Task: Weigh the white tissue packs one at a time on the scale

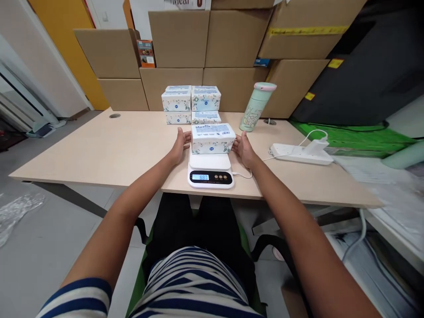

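A white tissue pack (212, 140) with a leafy print and blue lettering sits on the back part of a white digital scale (210, 163). The scale's lit display (200, 177) shows digits too small to read surely. At the pack's left side is my left hand (180, 145), fingers stretched and apart. My right hand (244, 149) is at the opposite side, also with loose, extended fingers. Both hands' fingertips are at the pack's sides; whether they press on it I cannot tell. Behind it, more tissue packs (177, 104) are stacked in two columns.
A pale green bottle (254, 106) stands behind my right hand. Farther right lies a white power strip (301, 153) with a plug and cable. Cardboard boxes (179, 39) line the back of the wooden desk (99, 150). A thin white cable (243, 175) runs from the scale.
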Motion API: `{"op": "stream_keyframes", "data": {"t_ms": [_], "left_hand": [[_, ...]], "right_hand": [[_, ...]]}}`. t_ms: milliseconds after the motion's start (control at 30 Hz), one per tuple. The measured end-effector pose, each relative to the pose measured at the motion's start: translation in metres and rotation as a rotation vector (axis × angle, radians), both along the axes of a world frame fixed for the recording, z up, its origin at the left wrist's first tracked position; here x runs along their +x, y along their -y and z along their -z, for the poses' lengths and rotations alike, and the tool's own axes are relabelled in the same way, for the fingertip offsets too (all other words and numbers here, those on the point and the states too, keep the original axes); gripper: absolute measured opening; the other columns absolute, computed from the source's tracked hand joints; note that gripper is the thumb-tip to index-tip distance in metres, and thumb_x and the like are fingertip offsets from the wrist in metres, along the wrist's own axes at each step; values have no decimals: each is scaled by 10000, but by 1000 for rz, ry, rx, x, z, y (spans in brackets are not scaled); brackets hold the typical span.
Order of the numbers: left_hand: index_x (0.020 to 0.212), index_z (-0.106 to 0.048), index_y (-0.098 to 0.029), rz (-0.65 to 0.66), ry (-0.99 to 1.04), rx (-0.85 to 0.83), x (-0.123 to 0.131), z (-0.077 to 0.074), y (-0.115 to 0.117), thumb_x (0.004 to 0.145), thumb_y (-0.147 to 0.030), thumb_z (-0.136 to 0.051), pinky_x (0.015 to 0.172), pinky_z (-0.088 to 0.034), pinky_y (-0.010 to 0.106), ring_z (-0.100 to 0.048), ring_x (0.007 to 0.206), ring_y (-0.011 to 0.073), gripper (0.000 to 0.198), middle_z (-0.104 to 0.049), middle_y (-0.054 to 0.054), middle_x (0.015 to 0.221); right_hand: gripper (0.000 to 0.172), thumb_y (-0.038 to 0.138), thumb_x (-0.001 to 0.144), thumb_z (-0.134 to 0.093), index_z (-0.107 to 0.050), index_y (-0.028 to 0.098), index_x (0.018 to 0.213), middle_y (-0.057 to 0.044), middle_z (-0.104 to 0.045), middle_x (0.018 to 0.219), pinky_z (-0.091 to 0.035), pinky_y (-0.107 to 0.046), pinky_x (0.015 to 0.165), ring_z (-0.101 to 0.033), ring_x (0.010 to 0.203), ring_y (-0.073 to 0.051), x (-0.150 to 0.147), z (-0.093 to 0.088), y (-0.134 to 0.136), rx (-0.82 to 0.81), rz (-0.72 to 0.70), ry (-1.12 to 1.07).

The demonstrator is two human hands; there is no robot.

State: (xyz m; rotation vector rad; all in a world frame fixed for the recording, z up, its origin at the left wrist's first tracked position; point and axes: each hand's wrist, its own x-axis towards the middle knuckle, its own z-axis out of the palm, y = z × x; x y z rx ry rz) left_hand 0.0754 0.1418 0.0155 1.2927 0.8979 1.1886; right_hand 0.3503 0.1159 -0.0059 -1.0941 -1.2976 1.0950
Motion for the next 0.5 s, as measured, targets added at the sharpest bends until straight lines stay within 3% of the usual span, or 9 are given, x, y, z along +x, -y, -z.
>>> {"op": "stream_keyframes", "data": {"t_ms": [233,333,500], "left_hand": [[1656,-386,-255,-111,-22,-29,-1,0,5,1035,-825,-223,1221,-450,493,-576,1488,370,858,-550,186,1657],[1638,-382,-267,-90,-33,-3,-1,-1,11,1033,-823,-280,1236,-437,492,-549,1515,375,827,-529,178,1680],[1626,-421,-280,-41,-5,10,1,-1,17,1029,-833,-303,1264,-406,526,-532,1539,376,822,-638,162,1587]], "right_hand": [[942,952,914,-241,-521,363,1594,-28,-743,1477,-439,-563,1244,-645,1427,-299,-10,-5,5,32,-67,-72],[934,934,928,-220,-477,368,1625,-35,-727,1499,-418,-534,1270,-626,1453,-282,-10,-6,7,12,-29,-61],[924,871,971,-184,-367,318,1689,-56,-715,1514,-349,-507,1323,-617,1461,-262,-6,-5,7,-27,30,-67]]}}
